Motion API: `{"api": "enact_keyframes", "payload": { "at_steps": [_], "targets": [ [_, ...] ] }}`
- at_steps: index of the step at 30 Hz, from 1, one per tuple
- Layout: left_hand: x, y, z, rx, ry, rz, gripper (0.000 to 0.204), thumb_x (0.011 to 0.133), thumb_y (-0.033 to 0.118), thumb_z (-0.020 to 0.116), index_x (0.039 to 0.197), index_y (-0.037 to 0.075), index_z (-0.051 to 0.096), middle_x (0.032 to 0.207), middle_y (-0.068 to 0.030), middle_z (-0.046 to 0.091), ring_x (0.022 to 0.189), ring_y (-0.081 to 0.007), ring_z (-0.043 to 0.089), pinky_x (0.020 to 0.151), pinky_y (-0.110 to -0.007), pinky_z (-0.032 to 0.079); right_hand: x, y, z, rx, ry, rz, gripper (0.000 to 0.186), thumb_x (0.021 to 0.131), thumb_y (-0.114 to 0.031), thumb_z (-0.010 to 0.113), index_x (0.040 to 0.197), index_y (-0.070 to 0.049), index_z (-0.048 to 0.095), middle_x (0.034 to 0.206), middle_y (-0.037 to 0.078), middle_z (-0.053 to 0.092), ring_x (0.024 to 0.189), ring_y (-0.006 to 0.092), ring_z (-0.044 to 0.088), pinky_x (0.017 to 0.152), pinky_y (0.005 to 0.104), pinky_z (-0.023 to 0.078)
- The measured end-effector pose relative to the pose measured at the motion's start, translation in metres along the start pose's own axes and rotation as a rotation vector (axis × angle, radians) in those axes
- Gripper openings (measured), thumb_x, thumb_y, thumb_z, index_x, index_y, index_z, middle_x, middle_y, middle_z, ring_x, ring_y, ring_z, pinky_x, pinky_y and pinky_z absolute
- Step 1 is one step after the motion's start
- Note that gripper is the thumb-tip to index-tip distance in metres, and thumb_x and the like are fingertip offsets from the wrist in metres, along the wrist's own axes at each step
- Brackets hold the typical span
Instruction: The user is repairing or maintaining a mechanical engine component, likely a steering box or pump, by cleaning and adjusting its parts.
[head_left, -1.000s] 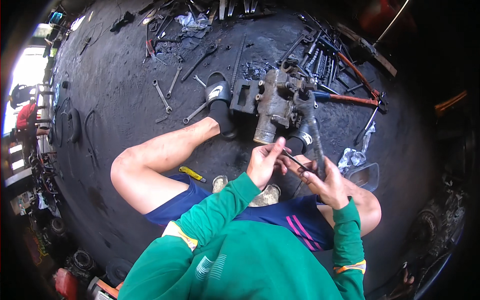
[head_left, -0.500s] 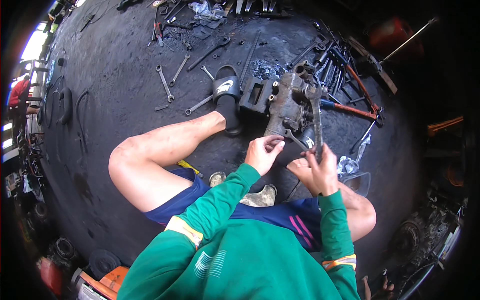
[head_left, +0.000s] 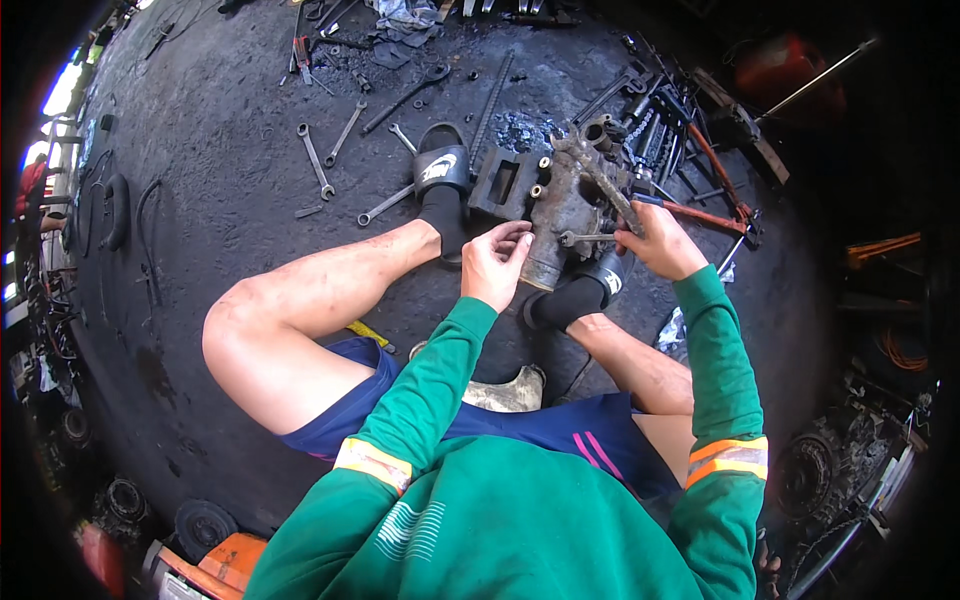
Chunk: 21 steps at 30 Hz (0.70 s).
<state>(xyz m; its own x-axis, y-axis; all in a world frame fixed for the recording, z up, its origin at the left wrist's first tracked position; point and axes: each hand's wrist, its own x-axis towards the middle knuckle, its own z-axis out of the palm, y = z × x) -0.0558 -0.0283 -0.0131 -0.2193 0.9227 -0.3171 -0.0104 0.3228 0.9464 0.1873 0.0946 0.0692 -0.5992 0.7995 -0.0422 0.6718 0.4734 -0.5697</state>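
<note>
A worn, greasy metal housing point(head_left: 557, 210) with a cylindrical body stands on the floor between my feet. My right hand point(head_left: 662, 243) is closed around the handle of a large, dull open-end wrench point(head_left: 606, 186), whose jaw lies across the top of the housing. A smaller open-end wrench point(head_left: 590, 238) sticks out toward the housing from the same hand; its far end is hidden by the fingers. My left hand point(head_left: 497, 265) is at the housing's left side, thumb and fingers pinched together. Whether anything small is between them cannot be seen.
A dark block with a slot point(head_left: 503, 186) sits by my left sandal point(head_left: 441, 168). Several combination wrenches point(head_left: 316, 162) lie on the left. Bolt cutters with orange handles point(head_left: 722, 165) and piled tools are at the right. A curved, dirty metal piece point(head_left: 508, 392) lies near my shorts.
My right hand has moved up and forward, swinging the large wrench's jaw leftward over the housing. My left hand has moved a little left and up. The view has shifted slightly.
</note>
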Motion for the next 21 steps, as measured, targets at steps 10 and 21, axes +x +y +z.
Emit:
{"api": "enact_keyframes", "payload": {
  "at_steps": [10,21],
  "targets": [
    [0.0,0.0,0.006,-0.024,-0.023,-0.011,0.024,0.096,0.008,0.067,0.117,-0.003,0.07,0.097,-0.008,0.075,0.083,-0.0075,0.068,0.072,-0.023,0.055,0.006,-0.003,-0.002,0.123,-0.247,0.289,0.02,0.084,-0.01,0.073,0.092,0.003,0.06,0.083,0.019,0.068,0.09,0.0367,0.064,0.079,0.044,0.048],
    [-0.001,-0.005,-0.002,0.033,0.002,0.004,0.024,0.094,0.008,0.069,0.115,-0.002,0.072,0.098,-0.0078,0.075,0.082,-0.0089,0.068,0.07,-0.024,0.055,0.01,-0.013,-0.017,0.089,-0.214,0.172,0.027,0.081,-0.012,0.075,0.094,0.005,0.059,0.091,0.026,0.064,0.093,0.0455,0.061,0.081,0.0496,0.048]
  ]
}}
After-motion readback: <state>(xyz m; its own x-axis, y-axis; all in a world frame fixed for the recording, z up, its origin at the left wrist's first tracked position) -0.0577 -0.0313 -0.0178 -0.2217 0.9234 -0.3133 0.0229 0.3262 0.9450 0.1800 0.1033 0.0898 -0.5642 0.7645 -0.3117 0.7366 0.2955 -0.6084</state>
